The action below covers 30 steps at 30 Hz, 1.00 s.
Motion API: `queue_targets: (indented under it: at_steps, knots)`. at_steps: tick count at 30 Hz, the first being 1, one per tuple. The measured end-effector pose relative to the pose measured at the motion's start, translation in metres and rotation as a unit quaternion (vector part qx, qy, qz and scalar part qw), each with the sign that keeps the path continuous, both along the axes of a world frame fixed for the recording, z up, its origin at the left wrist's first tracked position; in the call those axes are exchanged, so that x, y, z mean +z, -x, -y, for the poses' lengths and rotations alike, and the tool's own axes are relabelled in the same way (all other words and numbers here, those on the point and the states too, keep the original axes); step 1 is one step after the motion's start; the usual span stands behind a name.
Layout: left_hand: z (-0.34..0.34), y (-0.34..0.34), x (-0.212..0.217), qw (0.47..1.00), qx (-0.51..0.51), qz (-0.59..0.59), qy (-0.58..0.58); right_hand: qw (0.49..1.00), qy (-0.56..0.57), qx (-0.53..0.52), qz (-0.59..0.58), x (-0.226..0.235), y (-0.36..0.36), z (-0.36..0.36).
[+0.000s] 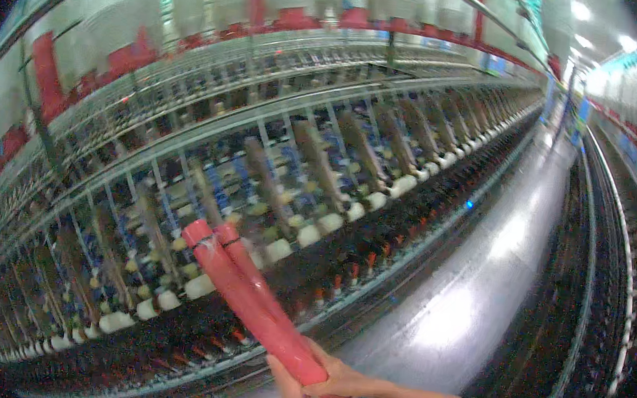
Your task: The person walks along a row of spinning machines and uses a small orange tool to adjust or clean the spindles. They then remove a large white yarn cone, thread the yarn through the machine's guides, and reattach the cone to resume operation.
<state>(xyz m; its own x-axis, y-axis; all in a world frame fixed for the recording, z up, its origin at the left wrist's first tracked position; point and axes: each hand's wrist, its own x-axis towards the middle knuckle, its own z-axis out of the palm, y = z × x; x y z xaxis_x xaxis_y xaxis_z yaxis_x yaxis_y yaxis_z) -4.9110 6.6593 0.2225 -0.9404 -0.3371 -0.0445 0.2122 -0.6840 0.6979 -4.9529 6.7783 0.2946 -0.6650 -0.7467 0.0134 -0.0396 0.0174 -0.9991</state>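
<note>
Two long red tubes (248,293) lie side by side, slanting up to the left toward a spinning machine. My right hand (340,376) wraps around their lower part from the right. My left hand (286,388) cups them from underneath, only partly in view at the bottom edge. The tubes' open upper ends sit in front of the machine's row of brown spindles (314,160) and white bobbins (331,222).
The long spinning frame (265,117) runs along the left, with red panels above. A shiny grey aisle floor (478,291) stretches away on the right. Another machine row (612,250) lines the far right. Ceiling lights glare at the top right.
</note>
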Motion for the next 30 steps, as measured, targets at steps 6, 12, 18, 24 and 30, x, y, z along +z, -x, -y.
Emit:
queue_targets:
  at_steps: [6,12,18,24,30]
  knots:
    - [-0.072,0.051,0.013,0.830,-0.230,0.036,0.508,0.965,-0.065,-0.241,0.078,-0.011,-0.015,-0.134]
    - [-0.192,0.061,0.044,0.723,-0.384,-0.145,0.555,0.794,-0.200,-0.574,-0.005,0.020,-0.087,-0.362]
    - [-0.288,0.096,0.045,0.655,-0.475,-0.204,0.551,0.281,-0.653,-0.656,-0.254,0.101,-0.241,-0.598]
    - [-0.366,0.135,0.036,0.668,-0.498,-0.190,0.519,0.112,-0.795,-0.596,0.006,0.147,-0.380,-0.696]
    - [-0.424,0.194,0.047,0.677,-0.475,-0.155,0.540,0.024,-0.851,-0.520,0.076,0.117,-0.417,-0.681]
